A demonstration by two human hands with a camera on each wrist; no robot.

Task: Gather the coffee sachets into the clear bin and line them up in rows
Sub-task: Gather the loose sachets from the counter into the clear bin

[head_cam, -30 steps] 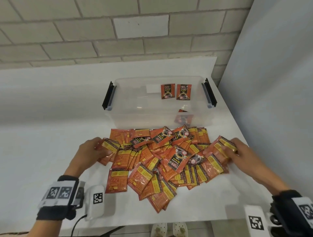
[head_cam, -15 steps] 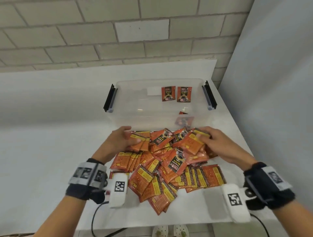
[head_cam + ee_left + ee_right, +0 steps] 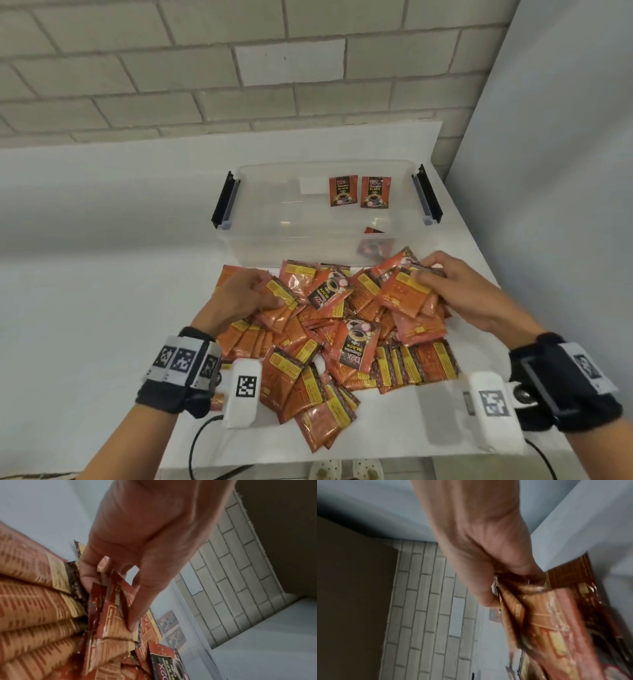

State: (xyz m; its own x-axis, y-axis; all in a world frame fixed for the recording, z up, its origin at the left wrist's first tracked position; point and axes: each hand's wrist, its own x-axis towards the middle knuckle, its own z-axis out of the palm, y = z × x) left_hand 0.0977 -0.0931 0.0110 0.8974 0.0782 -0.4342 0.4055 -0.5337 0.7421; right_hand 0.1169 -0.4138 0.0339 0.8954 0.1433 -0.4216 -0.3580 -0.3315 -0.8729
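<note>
Behind, white table (image 3: 102, 274) meets brick wall (image 3: 171, 68).

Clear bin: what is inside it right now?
The clear bin holds two sachets standing against its far wall and a third near the front; that one's lower part blurs through the plastic.

the coffee sachets (image 3: 356, 342) are glossy, crinkled foil-like packets that catch the light. the clear bin (image 3: 274, 219) is smooth transparent plastic with black plastic latches (image 3: 224, 200). the table (image 3: 102, 308) looks smooth, matt white. the brick wall (image 3: 205, 68) is rough, matt. the wrist bands (image 3: 561, 380) are fuzzy black cloth.
</note>
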